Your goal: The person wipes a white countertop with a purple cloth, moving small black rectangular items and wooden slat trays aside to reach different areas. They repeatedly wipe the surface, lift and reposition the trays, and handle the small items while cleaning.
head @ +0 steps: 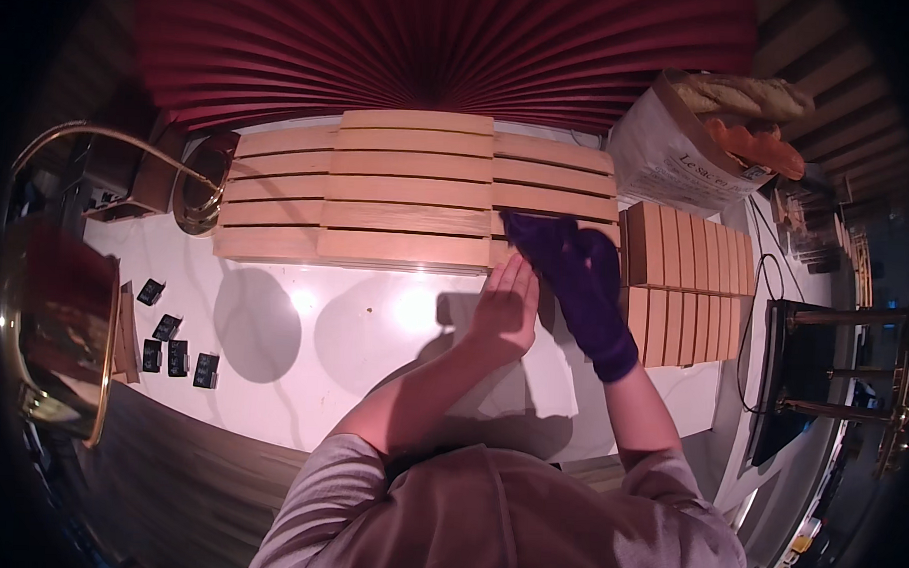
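My left hand (pixel 505 304) is bare, with straight fingers laid close together over the front edge of the right slatted wooden crate (pixel 556 171). Its thumb and palm side are hidden, so a grip there cannot be made out. Dark purple fabric (pixel 574 288), a glove or a wrapped cloth, covers my right hand (pixel 564 261) down to the wrist. The fabric's pointed end lies on the same crate's slats, just beyond my left fingertips. Adjoining on the left are a taller-looking middle slatted crate (pixel 409 192) and a left slatted crate (pixel 277 191).
At right, two slatted crates (pixel 688 251) stand near a paper bread bag (pixel 677 153) holding loaves. Several small black signs (pixel 169 326) lie at left on the marble-patterned counter (pixel 270 398). A brass lamp (pixel 70 338) rises there. A pleated red panel (pixel 433 43) backs the counter.
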Tool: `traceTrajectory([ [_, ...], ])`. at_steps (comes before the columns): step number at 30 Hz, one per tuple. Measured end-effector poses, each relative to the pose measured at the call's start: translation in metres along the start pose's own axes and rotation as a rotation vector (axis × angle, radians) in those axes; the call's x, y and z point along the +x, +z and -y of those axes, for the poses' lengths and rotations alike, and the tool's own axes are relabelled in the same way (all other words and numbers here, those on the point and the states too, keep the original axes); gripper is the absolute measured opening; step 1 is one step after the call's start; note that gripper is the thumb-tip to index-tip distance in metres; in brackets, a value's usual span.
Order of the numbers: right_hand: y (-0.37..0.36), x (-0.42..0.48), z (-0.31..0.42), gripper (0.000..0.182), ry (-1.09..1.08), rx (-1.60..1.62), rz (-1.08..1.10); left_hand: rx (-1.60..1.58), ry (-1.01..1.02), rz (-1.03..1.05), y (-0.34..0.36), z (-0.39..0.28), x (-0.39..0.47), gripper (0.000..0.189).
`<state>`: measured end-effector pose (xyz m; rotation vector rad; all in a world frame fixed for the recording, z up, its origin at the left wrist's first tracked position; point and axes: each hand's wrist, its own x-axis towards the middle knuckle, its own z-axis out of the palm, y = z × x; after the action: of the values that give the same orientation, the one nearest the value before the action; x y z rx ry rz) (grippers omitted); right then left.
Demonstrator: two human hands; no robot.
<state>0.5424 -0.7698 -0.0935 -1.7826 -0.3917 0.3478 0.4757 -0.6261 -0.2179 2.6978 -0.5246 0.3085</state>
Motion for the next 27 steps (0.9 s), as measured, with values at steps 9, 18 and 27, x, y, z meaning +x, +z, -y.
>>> traceTrajectory([
  [9, -0.032, -0.014, 0.082, 0.047, -0.221, -0.861, 0.145, -0.177, -0.282, -0.332, -0.142, 0.103, -0.098, 0.066],
  [18, 0.056, 0.208, 0.046, 0.040, -0.652, -1.440, -0.325, 0.123, -0.453, -0.076, -0.166, 0.175, -0.127, 0.079],
  [27, 0.170, 0.129, -0.051, 0.070, -0.937, -1.660, -0.309, 0.113, -0.399, -0.077, -0.174, 0.177, -0.117, 0.080],
])
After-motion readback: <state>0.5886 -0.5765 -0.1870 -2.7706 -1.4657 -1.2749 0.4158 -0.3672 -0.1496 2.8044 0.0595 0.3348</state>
